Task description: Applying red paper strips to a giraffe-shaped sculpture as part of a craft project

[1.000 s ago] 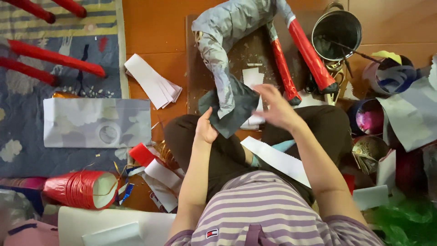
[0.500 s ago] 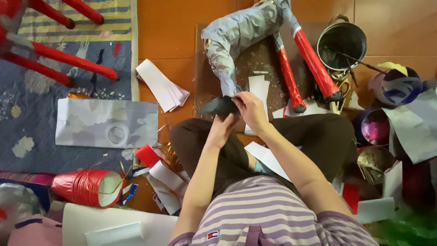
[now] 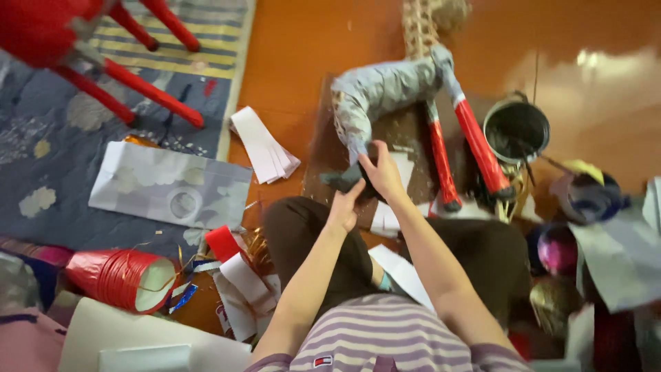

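Near: red cone [image 3: 120, 277] w/ paper scraps on floor, left of knees.
L hand [image 3: 343, 205]: fingers closed, pinching near edge of dark paper piece [image 3: 344, 179].
R hand [image 3: 383, 172]: fingers curled on same piece from far side, pressing it vs. figure's grey leg.
Figure: grey papier-mâché figure [image 3: 385, 89] w/ red legs, on brown board [image 3: 399, 138], just past hands.
Far: black bucket [image 3: 516, 129] right of figure; white strips [image 3: 265, 146] left.

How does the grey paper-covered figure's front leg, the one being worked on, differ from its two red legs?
The front leg is wrapped in grey paper; the red legs are glossy red below a grey top. The left hand and right hand hold dark paper at the front leg's foot, while the red legs are untouched. All three slant down from the grey body onto the brown board.
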